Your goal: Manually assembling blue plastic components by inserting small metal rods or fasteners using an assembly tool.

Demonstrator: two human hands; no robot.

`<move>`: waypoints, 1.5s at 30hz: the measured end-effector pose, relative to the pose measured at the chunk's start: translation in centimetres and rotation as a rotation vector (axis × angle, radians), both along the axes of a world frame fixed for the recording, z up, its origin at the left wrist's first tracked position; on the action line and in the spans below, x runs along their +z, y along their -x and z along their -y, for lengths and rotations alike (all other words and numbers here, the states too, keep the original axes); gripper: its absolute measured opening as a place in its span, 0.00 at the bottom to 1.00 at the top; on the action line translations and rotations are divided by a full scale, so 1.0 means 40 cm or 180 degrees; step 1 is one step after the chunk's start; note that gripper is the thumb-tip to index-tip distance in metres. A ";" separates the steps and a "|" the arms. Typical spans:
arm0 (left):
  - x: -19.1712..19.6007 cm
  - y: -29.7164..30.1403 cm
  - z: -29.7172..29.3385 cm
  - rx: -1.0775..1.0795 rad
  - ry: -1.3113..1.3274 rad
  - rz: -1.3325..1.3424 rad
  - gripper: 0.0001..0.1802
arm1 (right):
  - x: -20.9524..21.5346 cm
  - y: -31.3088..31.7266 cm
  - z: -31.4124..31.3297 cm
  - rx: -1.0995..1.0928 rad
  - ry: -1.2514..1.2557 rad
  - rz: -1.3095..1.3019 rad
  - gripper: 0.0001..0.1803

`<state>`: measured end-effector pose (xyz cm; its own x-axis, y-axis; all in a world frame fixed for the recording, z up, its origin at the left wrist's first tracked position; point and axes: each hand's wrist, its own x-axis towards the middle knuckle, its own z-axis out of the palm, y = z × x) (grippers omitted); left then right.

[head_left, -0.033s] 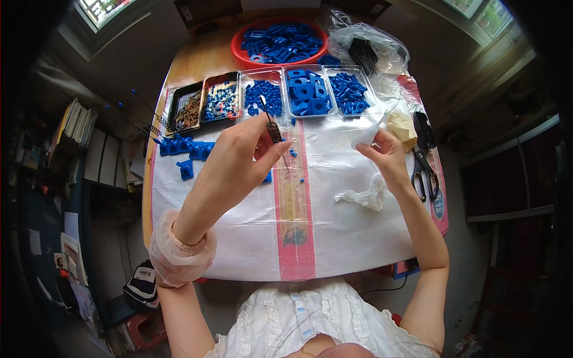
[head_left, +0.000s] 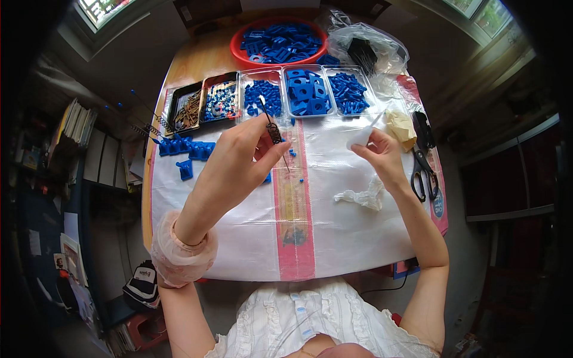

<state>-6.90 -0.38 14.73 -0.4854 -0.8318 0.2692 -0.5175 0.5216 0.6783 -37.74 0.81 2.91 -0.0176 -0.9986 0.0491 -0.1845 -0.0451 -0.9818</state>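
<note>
My left hand pinches a thin dark rod with a black coil spring around it, held tilted above the table; the rod's upper tip looks white. In my right hand, thumb and fingers close on a small white squeeze bottle with a thin nozzle pointing up and away. Loose blue bits lie just right of the spring. Beyond my left wrist sits a row of blue plastic pieces, with a single blue piece nearer me. Part of another blue piece is hidden behind my left hand.
Along the back stand trays of brass pins, small nuts and blue parts. Behind them is a red basin of blue pieces. To the right are a clear bag, yellowish paper, scissors and crumpled tissue.
My right hand has shifted slightly left and toward me with the white bottle. The left hand with the spring has stayed almost still.
</note>
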 end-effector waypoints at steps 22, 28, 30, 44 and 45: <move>-0.049 -0.003 -0.004 0.0087 -0.0214 -0.0169 0.09 | -0.009 -0.051 0.069 0.0073 0.0604 -0.1885 0.15; -0.039 0.004 -0.004 0.0070 -0.0120 -0.0079 0.09 | -0.017 -0.053 0.065 0.0000 0.0586 -0.1774 0.17; -0.034 0.009 -0.003 0.0065 -0.0112 -0.0071 0.09 | -0.018 -0.052 0.060 -0.0021 0.0654 -0.1659 0.15; -0.025 0.020 -0.006 -0.0070 -0.0081 -0.0188 0.12 | 0.148 -0.089 -0.090 0.0302 0.0636 -0.1440 0.04; -0.026 0.022 -0.006 -0.0083 -0.0064 -0.0159 0.12 | 0.149 -0.108 -0.093 0.0457 0.0673 -0.1243 0.04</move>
